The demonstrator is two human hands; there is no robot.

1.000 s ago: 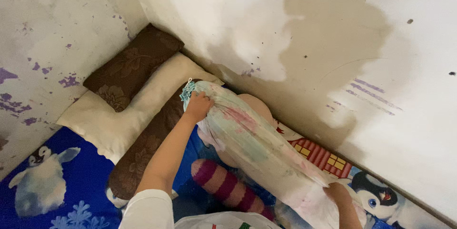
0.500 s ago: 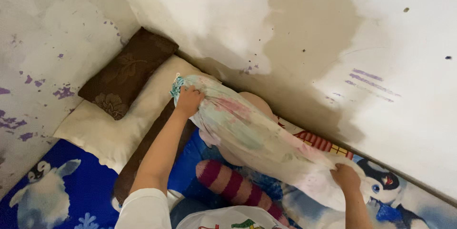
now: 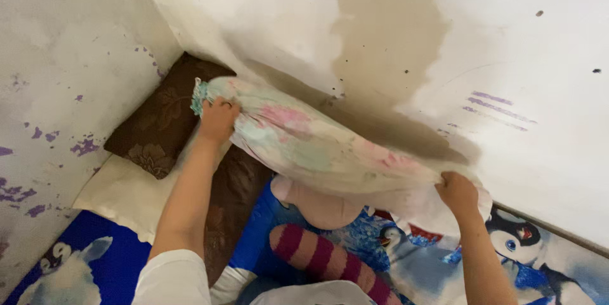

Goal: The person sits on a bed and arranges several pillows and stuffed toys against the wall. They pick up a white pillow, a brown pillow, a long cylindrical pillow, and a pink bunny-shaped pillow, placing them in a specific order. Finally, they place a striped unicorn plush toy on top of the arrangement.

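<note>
Head view: left hand [image 3: 219, 120] clenched on the gathered end of a long pastel floral fabric bolster [image 3: 317, 146]; right hand [image 3: 458, 192] fisted on its far end. The bolster hangs between the hands, higher and closer to the stained white wall [image 3: 393, 38] than half a second ago. Beneath: dark brown patterned cushion [image 3: 162, 118], cream pillow [image 3: 124, 188], blue penguin-print sheet [image 3: 95, 254], maroon-striped plush limb [image 3: 320, 257]. Corner tight at left; open room at right.
</note>
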